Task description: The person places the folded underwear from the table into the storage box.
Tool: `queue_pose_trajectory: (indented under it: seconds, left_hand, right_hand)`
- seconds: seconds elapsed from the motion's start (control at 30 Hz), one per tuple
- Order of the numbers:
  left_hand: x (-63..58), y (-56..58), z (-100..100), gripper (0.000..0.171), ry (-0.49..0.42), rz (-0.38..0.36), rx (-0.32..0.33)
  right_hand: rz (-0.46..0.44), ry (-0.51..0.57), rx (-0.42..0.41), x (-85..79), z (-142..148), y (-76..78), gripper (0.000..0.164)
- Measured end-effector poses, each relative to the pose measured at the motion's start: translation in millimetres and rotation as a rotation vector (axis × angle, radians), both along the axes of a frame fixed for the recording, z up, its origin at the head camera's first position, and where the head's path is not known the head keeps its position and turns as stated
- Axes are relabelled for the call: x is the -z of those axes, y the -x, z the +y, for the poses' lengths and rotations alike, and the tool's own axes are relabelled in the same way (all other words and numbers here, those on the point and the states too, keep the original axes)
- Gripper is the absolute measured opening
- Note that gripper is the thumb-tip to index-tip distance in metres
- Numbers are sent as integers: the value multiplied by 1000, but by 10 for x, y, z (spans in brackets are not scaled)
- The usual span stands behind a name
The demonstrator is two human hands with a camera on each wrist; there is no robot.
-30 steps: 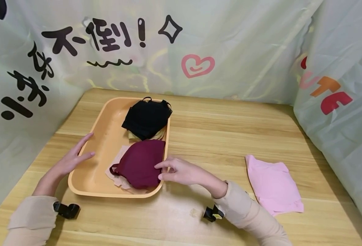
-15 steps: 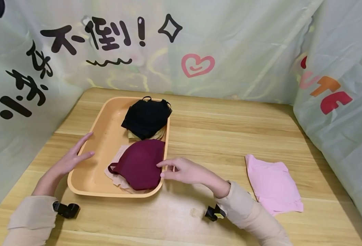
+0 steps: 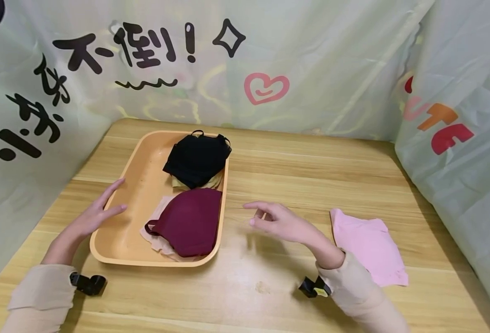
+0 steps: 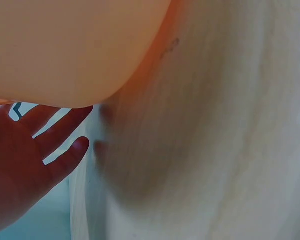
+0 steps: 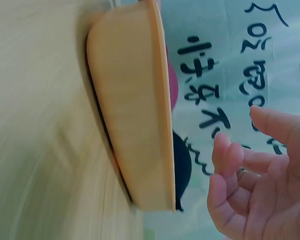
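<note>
On the table stands an orange tray (image 3: 124,222) with folded garments along its right side. A maroon bra (image 3: 192,224) lies over a pale pink cloth (image 3: 158,233) at the near end. Behind it, a black strappy garment (image 3: 196,159) rests over a tan cloth (image 3: 180,182). My left hand (image 3: 96,212) rests at the tray's left rim, its fingers extended along the outer wall in the left wrist view. My right hand (image 3: 284,222) hovers between the tray and a folded pink garment (image 3: 369,245), fingers loosely bent and holding nothing.
The wooden table (image 3: 286,171) is bounded at the back and sides by a pale printed curtain (image 3: 319,69). A small black camera (image 3: 88,283) is strapped to the left wrist, another camera (image 3: 314,287) to the right.
My right hand has drawn away from the maroon bra, to the right and off the tray. The left hand and the garments stay where they were.
</note>
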State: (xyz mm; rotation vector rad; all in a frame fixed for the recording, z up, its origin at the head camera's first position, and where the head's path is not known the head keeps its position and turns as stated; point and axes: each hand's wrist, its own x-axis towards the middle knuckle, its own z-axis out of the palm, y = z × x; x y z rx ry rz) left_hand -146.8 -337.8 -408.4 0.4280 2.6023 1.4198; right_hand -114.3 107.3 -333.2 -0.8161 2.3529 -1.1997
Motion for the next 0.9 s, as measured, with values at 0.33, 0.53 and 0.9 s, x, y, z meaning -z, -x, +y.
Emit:
queue_pose_trajectory:
  seconds: [0.33, 0.53, 0.9]
  left_hand:
    - [-9, 5, 2, 72, 10, 7, 1]
    - [-14, -11, 18, 71, -12, 2, 4]
    - [-20, -22, 20, 71, -19, -3, 11]
  right_hand:
    - [-66, 31, 119, 56, 308, -82, 42]
    - [-74, 49, 161, 99, 434, -134, 41]
    - [-90, 93, 214, 124, 671, -255, 46]
